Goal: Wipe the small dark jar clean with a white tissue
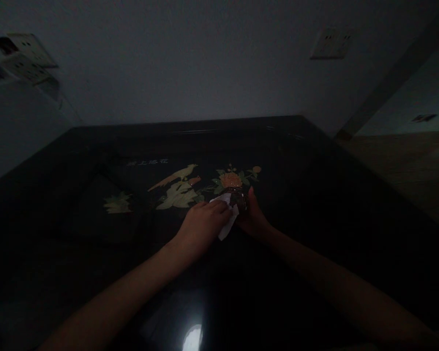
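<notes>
Over the middle of a dark glossy tabletop (285, 273), my right hand (254, 217) is wrapped round a small dark, shiny object (238, 197) that looks like patterned glass. Its exact kind is hard to make out in the dim light. My left hand (207, 219) is closed on a white tissue (227, 229) and presses it against the left side of that object. Part of the tissue hangs down below the fingers. Both hands hide the object's lower part.
A bird picture (177, 178) and a flower picture (231, 179) decorate the tabletop, which stands against a pale wall (190, 63). Sockets (331, 44) sit on the wall at right, and more sockets (32, 51) at left. Floor (406, 161) shows at far right.
</notes>
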Motion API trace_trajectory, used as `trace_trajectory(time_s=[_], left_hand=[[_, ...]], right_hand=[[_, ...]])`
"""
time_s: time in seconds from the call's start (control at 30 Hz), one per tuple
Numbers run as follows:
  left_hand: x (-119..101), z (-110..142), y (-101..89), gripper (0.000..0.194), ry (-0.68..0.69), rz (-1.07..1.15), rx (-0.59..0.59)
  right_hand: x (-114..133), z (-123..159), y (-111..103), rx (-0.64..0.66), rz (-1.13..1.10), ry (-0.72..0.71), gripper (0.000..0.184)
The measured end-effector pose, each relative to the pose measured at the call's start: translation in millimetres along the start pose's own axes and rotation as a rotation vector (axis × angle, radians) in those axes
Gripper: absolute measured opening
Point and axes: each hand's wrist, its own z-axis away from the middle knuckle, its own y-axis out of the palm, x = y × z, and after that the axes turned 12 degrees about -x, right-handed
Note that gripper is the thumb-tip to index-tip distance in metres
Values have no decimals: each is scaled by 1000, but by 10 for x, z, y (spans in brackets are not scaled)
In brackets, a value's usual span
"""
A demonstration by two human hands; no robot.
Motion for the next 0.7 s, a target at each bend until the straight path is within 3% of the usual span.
trace_trajectory(time_s=[0.17, 0.43, 0.7], left_hand=[[69, -8, -38, 30, -33, 116, -9], [132, -3, -1, 23, -138, 235, -104], [0, -23, 160, 15, -372, 635, -276]], right_hand=[[-9, 31, -26, 92, 14, 14, 70], [-21, 112, -31, 142, 132, -144, 58], [-51, 130, -26, 34, 124, -240, 53]])
